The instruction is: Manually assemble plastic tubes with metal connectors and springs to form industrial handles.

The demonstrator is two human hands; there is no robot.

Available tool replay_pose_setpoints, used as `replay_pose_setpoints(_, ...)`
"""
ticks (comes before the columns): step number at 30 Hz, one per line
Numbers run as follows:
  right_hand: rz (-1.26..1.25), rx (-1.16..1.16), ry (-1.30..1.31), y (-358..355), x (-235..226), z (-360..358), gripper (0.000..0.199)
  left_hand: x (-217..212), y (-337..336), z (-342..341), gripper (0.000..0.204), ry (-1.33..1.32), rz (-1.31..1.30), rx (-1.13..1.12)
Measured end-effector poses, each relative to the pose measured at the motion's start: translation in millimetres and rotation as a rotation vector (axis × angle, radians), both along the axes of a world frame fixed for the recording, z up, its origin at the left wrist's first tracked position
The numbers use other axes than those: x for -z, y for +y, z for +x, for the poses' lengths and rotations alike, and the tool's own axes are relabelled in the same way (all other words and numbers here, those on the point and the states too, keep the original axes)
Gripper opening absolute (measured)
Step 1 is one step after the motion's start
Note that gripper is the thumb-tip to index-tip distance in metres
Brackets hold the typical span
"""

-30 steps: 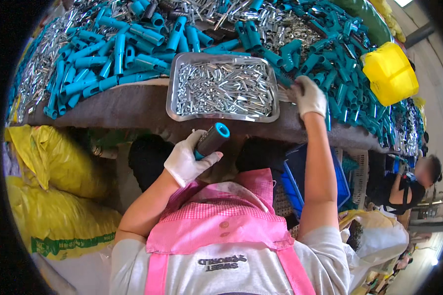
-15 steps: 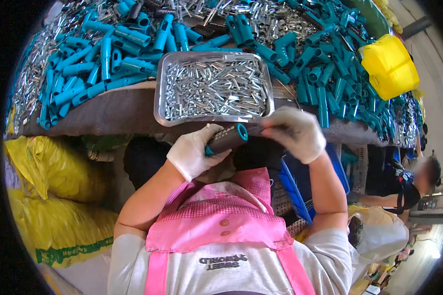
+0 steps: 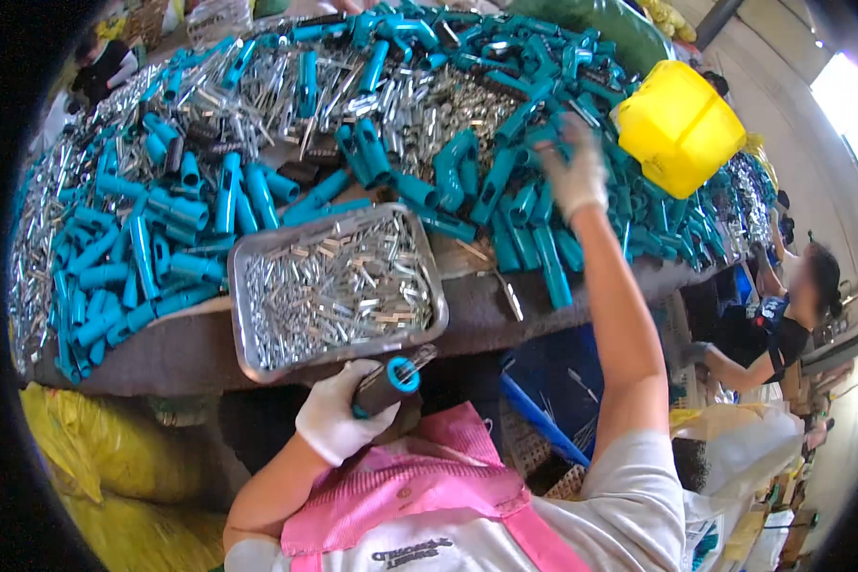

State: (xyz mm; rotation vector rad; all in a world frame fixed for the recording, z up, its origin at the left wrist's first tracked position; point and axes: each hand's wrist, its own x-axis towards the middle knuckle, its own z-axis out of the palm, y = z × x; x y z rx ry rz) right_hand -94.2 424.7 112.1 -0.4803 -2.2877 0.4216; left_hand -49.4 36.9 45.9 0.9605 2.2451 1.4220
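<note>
My left hand, in a white glove, is wrapped round a short dark grey tube handle with a teal ring at its open end. A shiny metal piece sticks out by that end; its exact kind is unclear. My right hand, gloved too and smeared by motion, is stretched forward over the heap of teal tube parts, its fingers looking spread. Just beyond my left hand stands a metal tray with many small metal pins in it.
Loose metal parts and more teal pieces cover the table. A yellow plastic container stands at the right. Below the table edge are a blue crate and yellow sacks. Another person works at the right.
My right hand has moved from beside the tube handle forward over the teal parts. The metal piece now shows at the handle's end. The view has turned, with the tray appearing lower left.
</note>
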Motion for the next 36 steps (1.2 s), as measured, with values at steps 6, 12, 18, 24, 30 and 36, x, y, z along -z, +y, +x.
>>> replay_pose_setpoints(6, 0.057, 0.556, -0.455, 145, 2, -46, 0.043, -8, -1, -5, 0.043, -0.237, -0.042, 0.014)
replay_pose_setpoints(12, -0.379, -0.265, 0.273, -33, -30, -28, 0.050, 7, 7, -8, 0.051, -0.431, 0.282, -0.007)
replay_pose_setpoints(18, -1.225, -0.757, 0.270, -204, 30, 55, 0.070, -14, 16, -10, 0.040, -0.401, 0.563, -0.198)
replay_pose_setpoints(24, -0.175, -0.813, -0.022, -228, 33, 93, 0.087, -13, -52, 6, 0.032, -0.782, 0.568, -0.110)
replay_pose_setpoints(30, 0.441, -1.284, -0.290, -251, 17, 96, 0.058, 3, -96, 28, 0.033, -0.874, 0.430, 0.003)
replay_pose_setpoints(36, -0.174, -1.156, -0.581, -241, -6, 114, 0.050, 29, -122, 47, 0.026, -0.663, 0.282, -0.011)
